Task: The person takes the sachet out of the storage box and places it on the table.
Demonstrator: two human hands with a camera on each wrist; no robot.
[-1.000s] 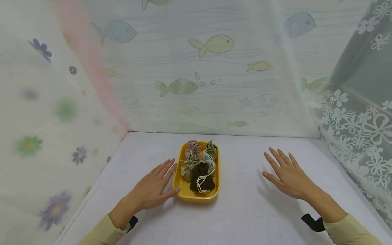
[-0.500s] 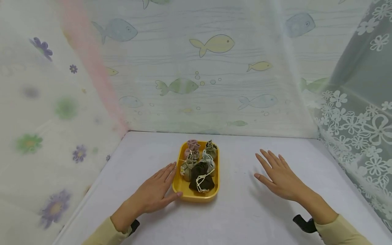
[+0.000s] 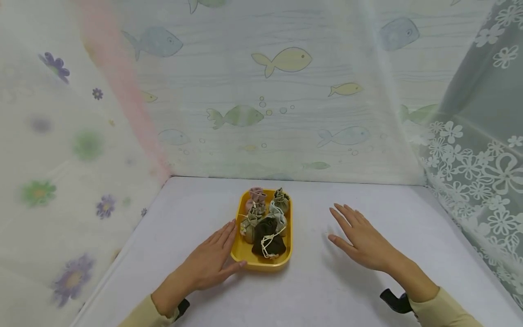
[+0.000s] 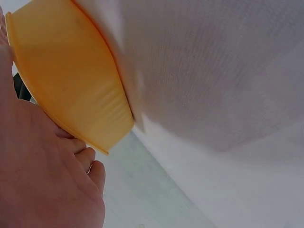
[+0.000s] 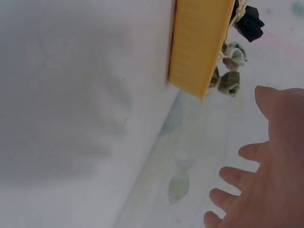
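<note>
A yellow tray sits on the white table, holding several small drawstring pouches. Nearest in it lies a dark brown pouch with a cream cord; behind are a patterned olive pouch, a pale grey one, a pink one and a green one. My left hand lies along the tray's left side, fingers straight, thumb over the near left corner of the rim. In the left wrist view its fingers are right at the tray's rim. My right hand hovers over the table right of the tray, fingers spread, holding nothing.
The white tabletop extends around the tray. A fish-print curtain hangs along the back edge, a flower-print cloth on the left, and a white lace curtain on the right.
My right hand has moved left toward the tray, fingers still extended. The left hand has shifted slightly right and nearer, its thumb now farther over the tray's corner. The pouches stay in place.
</note>
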